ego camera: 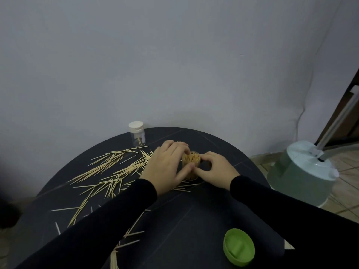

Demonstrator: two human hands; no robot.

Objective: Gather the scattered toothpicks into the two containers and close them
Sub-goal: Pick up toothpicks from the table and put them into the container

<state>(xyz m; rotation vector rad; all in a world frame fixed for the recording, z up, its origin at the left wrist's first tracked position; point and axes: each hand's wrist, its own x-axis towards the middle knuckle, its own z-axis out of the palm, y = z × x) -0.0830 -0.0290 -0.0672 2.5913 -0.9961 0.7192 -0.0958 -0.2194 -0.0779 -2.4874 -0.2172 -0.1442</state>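
A clear open container (191, 162) packed with toothpicks stands upright on the dark round table (194, 214). My left hand (167, 167) wraps its left side, thumb against its front. My right hand (215, 171) touches its right rim with fingertips. Many loose toothpicks (114, 171) lie scattered over the table's left half. A second clear container (137, 133) with a white lid on stands at the far edge, holding a few toothpicks. A green lid (239, 247) lies upside down near the front right.
A grey wall rises right behind the table. A pale green bucket with a mop handle (303, 171) stands on the tiled floor to the right. More toothpicks (114, 257) lie near the table's front edge under my left sleeve.
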